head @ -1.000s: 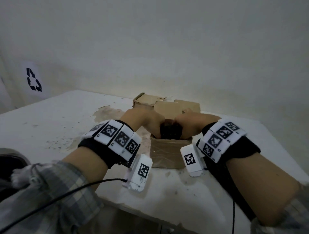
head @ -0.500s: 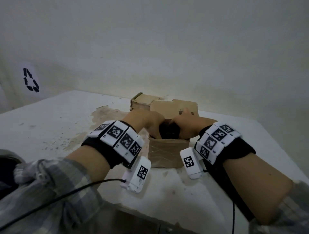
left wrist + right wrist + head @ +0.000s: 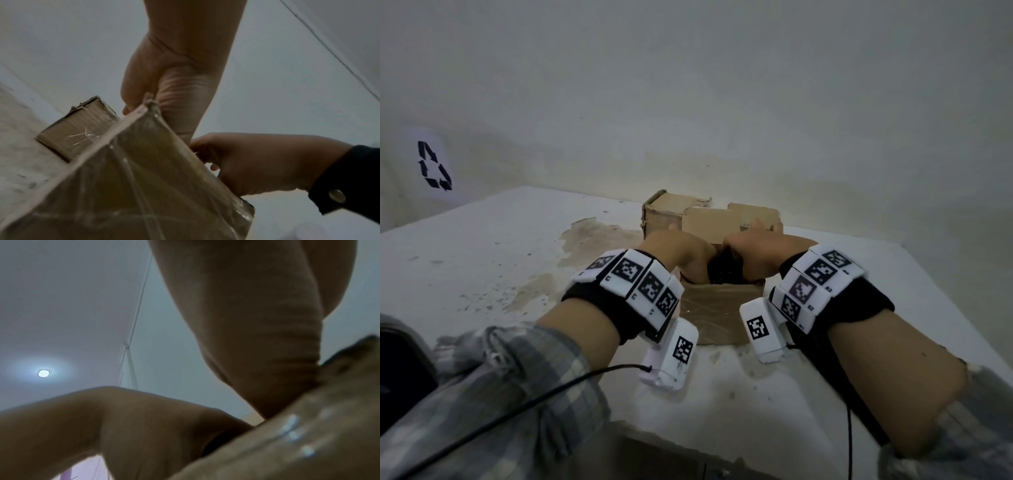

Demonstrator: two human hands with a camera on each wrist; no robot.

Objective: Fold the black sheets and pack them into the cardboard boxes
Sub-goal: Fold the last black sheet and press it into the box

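An open cardboard box [image 3: 719,315] with a taped front stands on the white table [image 3: 500,257]. A bunched black sheet [image 3: 724,270] sits in its mouth. My left hand [image 3: 681,250] bends down into the box on the sheet's left. My right hand [image 3: 753,246] holds the sheet from the right, with fingertips up near the far flap. In the left wrist view the left hand [image 3: 174,81] dips behind the box [image 3: 144,178] wall, and the right hand [image 3: 257,162] curls over the rim. Most fingertips are hidden inside the box.
A second, closed cardboard box [image 3: 664,212] stands just behind the open one, also seen as the box [image 3: 78,129] beyond. The wall is close behind, with a recycling sign [image 3: 434,166] at left. The table's front edge runs under my forearms.
Both hands stay in the box on the black sheet. The right hand's fingertips have come up beside the far flap. The sheet sits slightly lower.
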